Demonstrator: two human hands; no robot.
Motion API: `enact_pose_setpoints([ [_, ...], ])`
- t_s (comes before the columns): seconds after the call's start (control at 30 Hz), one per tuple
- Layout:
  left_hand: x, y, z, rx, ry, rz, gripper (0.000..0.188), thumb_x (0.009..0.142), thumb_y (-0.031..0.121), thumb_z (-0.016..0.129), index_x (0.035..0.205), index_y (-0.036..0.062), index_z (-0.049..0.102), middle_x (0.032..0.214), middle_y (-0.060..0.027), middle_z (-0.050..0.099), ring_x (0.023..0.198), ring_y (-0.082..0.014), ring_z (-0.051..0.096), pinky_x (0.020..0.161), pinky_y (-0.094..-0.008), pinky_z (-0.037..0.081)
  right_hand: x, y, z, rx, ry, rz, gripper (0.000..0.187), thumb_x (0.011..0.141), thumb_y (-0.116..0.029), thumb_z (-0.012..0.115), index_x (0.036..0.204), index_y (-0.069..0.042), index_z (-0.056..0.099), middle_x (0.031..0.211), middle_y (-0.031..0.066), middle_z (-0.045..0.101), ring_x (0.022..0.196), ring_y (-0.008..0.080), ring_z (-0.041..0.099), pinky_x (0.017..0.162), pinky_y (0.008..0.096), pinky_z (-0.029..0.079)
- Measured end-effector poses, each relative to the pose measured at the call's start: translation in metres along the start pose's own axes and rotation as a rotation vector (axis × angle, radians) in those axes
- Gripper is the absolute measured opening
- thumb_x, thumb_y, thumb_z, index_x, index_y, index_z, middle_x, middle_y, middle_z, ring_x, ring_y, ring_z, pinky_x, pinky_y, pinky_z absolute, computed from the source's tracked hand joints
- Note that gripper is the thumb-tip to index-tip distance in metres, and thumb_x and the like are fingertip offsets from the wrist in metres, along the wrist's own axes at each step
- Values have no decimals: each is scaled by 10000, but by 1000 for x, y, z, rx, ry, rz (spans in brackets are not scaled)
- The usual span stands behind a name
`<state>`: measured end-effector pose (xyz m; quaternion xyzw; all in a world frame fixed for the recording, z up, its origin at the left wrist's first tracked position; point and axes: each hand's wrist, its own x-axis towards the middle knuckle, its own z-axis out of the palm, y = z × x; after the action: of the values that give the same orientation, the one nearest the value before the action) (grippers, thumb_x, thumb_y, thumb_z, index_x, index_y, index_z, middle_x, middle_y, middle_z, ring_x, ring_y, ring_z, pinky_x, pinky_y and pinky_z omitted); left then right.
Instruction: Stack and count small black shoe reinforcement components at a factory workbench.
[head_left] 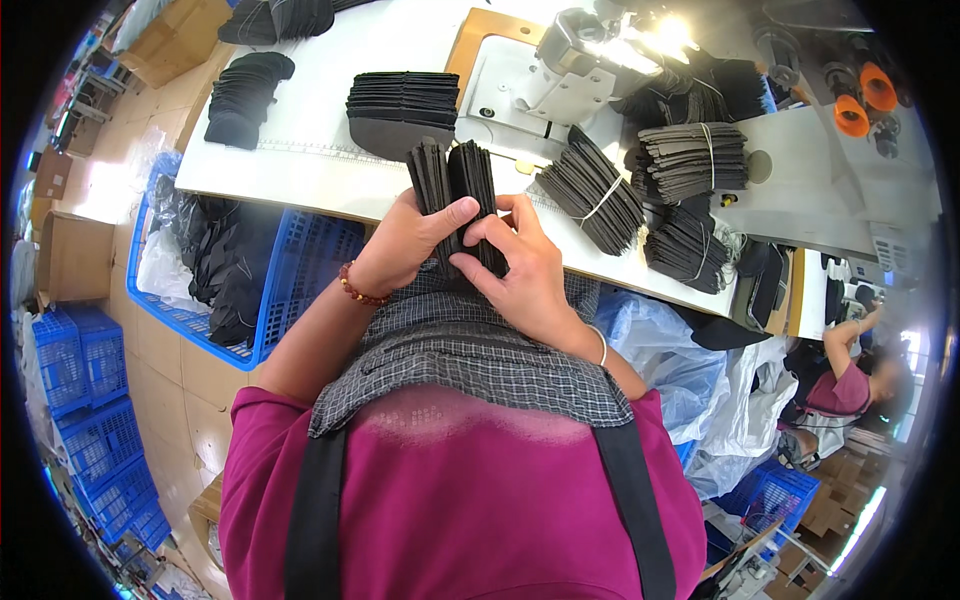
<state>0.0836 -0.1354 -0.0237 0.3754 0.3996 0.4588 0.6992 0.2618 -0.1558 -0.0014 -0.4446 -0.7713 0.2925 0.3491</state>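
Observation:
Above my lap, at the front edge of the white table, I hold two thick stacks of black fabric pieces side by side. My left hand wraps round the left stack, its thumb lying across the front. Against the right stack my right hand presses its thumb and bent fingers. The lower ends of both stacks are partly hidden by my fingers. Just beyond them lies another neat stack of black pieces. A tied bundle of dark pieces rests to the right of my hands.
A sewing machine with a lit lamp stands at the back. More tied bundles lie at its right, and a fanned black stack at the far left. Below left is a blue crate holding black pieces and plastic. Another person sits at right.

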Motion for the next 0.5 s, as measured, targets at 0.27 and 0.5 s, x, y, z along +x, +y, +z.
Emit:
enact_pose_setpoints([
  [0.27, 1, -1, 0, -9, -20, 6, 324, 977, 205, 690, 1201, -25, 643, 1061, -44, 683, 937, -95, 625, 804, -272, 542, 0, 3, 1, -93, 37, -19, 237, 783, -202, 820, 902, -129, 629, 1127, 82, 580, 691, 228, 655, 571, 367, 518],
  [0.5, 1, 1, 2, 16, -1, 12, 311, 969, 208, 703, 1165, -27, 649, 1013, -35, 685, 900, -91, 625, 778, -261, 535, 1, 1, 0, -87, 54, -40, 250, 773, -212, 827, 895, -126, 627, 1126, 85, 583, 719, 228, 669, 573, 376, 518],
])
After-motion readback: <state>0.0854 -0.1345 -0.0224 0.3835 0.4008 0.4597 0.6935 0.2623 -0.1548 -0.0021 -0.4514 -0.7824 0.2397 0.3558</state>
